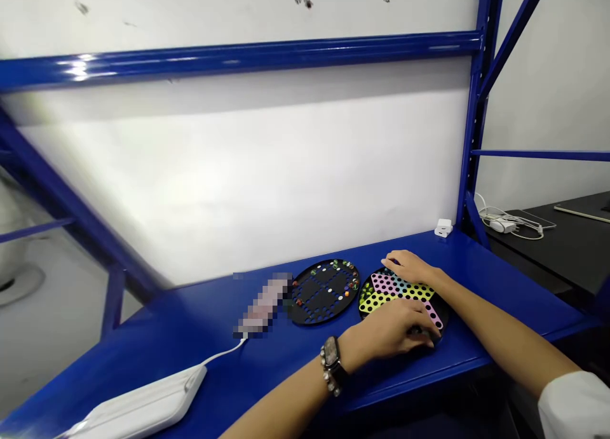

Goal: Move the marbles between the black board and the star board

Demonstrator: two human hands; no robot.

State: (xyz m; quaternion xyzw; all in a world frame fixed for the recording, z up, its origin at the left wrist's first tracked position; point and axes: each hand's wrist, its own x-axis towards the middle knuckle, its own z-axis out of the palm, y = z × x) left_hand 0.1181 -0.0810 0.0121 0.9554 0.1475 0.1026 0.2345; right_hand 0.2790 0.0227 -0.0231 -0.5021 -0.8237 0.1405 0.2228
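Note:
A round Chinese checkers board (pixel 381 302) with yellow, pink and pale blue zones lies on the blue tabletop. Green marbles sit in its left part. Over the near right edge of this board, my left hand (pixel 398 328) has its fingers bent down; dark marble-like shapes show beneath them, and what they grip, if anything, is hidden. A watch (pixel 331 350) and a beaded bracelet are on that wrist. At the far rim, my right hand (pixel 410 265) rests with fingers stretched and slightly apart. Left of the board lies a black perforated disc (pixel 328 291) holding several coloured marbles.
A pixelated flat object (pixel 264 305) joins by cable to a white power strip (pixel 143 407) at the front left. White charger blocks (pixel 443 227) stand at the back right corner. Blue frame posts (pixel 469 128) and a white wall panel (pixel 267 178) bound the blue table.

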